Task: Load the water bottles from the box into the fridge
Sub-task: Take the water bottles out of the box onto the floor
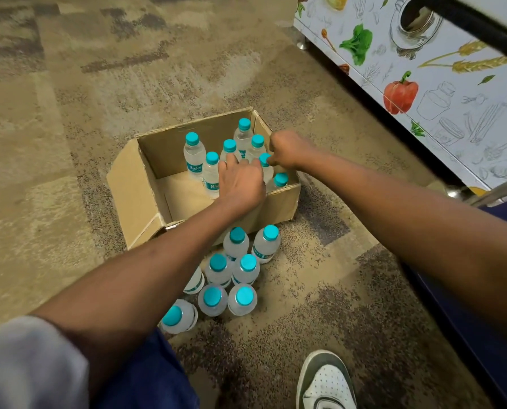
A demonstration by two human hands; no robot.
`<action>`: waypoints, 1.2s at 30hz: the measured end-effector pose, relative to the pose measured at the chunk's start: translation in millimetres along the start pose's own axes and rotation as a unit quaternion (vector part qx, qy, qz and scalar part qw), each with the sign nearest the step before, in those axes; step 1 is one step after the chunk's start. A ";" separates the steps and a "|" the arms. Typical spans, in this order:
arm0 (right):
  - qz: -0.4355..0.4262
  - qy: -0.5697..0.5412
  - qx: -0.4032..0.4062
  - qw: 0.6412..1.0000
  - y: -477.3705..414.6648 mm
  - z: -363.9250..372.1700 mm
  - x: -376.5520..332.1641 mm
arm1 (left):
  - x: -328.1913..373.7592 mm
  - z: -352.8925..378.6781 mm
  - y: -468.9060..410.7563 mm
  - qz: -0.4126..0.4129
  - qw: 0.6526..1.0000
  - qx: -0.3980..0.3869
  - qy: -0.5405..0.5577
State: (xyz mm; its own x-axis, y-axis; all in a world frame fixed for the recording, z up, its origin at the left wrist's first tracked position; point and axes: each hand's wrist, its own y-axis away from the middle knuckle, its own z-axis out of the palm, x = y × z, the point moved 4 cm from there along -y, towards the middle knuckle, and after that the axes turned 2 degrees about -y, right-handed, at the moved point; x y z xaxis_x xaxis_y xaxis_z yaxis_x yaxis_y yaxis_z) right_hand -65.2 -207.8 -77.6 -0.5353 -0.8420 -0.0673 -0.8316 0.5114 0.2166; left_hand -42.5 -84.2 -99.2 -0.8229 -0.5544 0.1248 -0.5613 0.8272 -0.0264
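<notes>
A cardboard box (137, 196) stands open on the carpet with several teal-capped water bottles (194, 154) upright in its right half. My left hand (242, 183) reaches into the box, its fingers curled down over a bottle that the palm hides. My right hand (289, 150) is at the box's right wall, its fingers pinching the teal cap of a bottle (264, 159). Several more bottles (237, 278) stand in a cluster on the carpet just in front of the box. The white fridge (441, 113), printed with vegetables, stands at the right.
A black handle (482, 28) juts out at the top right above the fridge front. My shoe (324, 382) rests on the carpet at the bottom, and my blue trouser leg (146, 376) is beside the floor bottles. Carpet stretches out to the left of the box.
</notes>
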 end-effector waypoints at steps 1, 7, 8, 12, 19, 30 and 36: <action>-0.003 0.005 0.007 1.000 0.7 1.4 1.5 | -1.3 5.0 -6.3 0.001 1.000 -0.017 0.010; -0.023 0.040 -0.019 0.999 25.9 19.6 4.5 | -4.8 28.4 -35.9 0.046 0.998 -0.041 0.031; -0.023 0.050 -0.023 0.998 28.7 23.6 5.9 | -2.6 30.1 -38.3 0.051 0.997 -0.037 0.032; -0.021 0.100 -0.019 0.995 31.3 31.1 5.6 | 0.6 28.4 -41.2 0.079 0.997 0.000 -0.015; -0.030 0.110 -0.027 0.993 32.7 27.8 -1.2 | -3.9 32.1 -37.3 0.065 0.997 -0.010 -0.050; -0.042 0.029 0.098 0.994 49.6 -28.1 -5.4 | -12.5 -26.7 -15.8 0.085 0.993 0.056 -0.051; -0.043 -0.008 0.150 0.988 85.2 -89.2 -9.4 | -8.9 -109.2 15.4 0.096 0.985 0.141 -0.036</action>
State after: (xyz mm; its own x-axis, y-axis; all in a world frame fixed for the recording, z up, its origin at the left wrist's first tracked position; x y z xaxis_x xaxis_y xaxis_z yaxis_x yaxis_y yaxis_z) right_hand -117.7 -171.6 28.4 -0.4611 -0.8828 -0.0894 -0.8791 0.4682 -0.0892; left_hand -34.1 -56.6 7.7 -0.9147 -0.4036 0.0193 -0.3883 0.8648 -0.3183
